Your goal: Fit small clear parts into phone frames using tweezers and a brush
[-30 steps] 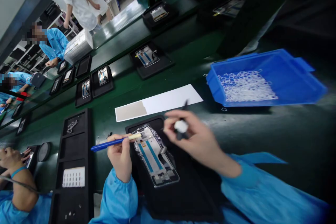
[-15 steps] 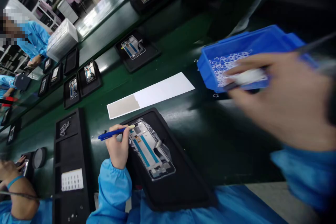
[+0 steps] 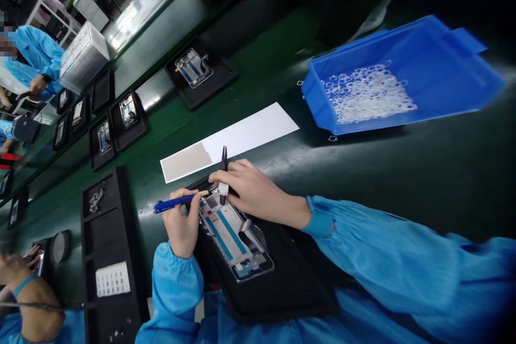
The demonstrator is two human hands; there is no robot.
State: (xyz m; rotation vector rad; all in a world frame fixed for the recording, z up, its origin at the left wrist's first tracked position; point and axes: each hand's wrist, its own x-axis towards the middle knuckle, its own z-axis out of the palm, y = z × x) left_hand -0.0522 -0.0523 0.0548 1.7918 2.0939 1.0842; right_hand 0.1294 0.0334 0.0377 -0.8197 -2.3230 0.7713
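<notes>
A phone frame (image 3: 229, 231) with blue strips lies in a black tray (image 3: 282, 285) right in front of me. My left hand (image 3: 182, 223) grips a blue pen-like tool (image 3: 175, 203) whose pale tip rests on the frame's upper end. My right hand (image 3: 245, 188) is closed round black tweezers (image 3: 223, 169), fingertips wearing a white finger cot, and rests on the same upper end of the frame beside the tool tip.
A blue bin (image 3: 403, 75) with several small clear parts sits at the right. A white sheet (image 3: 229, 142) lies beyond the tray. A black compartment tray (image 3: 108, 258) stands at my left. More phone frames in black trays (image 3: 193, 70) line the green belt. Other workers in blue sit at the far left.
My right hand came back from the blue bin at the right to the top of the phone frame, tweezers in its grip. The left hand and blue tool stayed put.
</notes>
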